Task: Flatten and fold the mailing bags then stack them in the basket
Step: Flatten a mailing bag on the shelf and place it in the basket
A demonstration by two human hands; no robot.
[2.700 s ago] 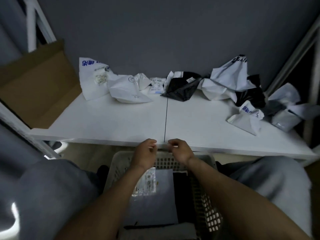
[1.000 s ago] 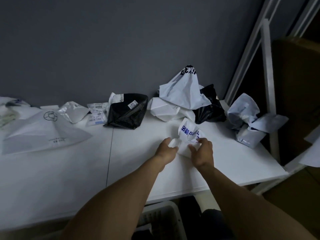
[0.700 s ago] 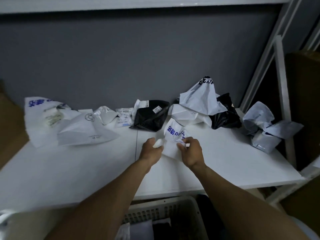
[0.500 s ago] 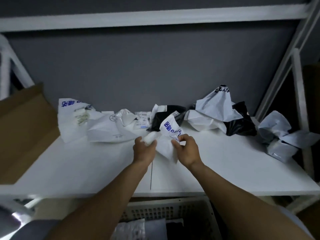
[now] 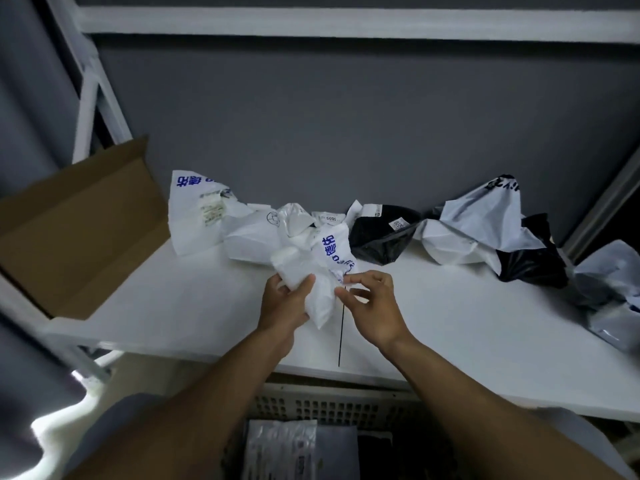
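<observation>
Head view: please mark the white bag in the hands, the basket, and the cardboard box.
white bag (image 5: pixel 311 261), head view, on its crumpled middle.
basket (image 5: pixel 332 407), head view, on the perforated far wall.
cardboard box (image 5: pixel 79 230), head view, on the brown inner side.

One view only: head camera, wide-angle, looking forward and down over near edge of tabletop (image 5: pixel 467 341), facing grey wall (image 5: pixel 346 126). Sitting close: left hand (image 5: pixel 284 303) and right hand (image 5: pixel 372 306) filling centre with bag (image 5: pixel 301 271), forearms (image 5: pixel 214 393) entering from bottom. Straight below lens, basket (image 5: pixel 329 407) showing under tabletop edge. At left margin, box (image 5: pixel 79 220) lying; shelf beam (image 5: pixel 346 24) crossing top.
</observation>
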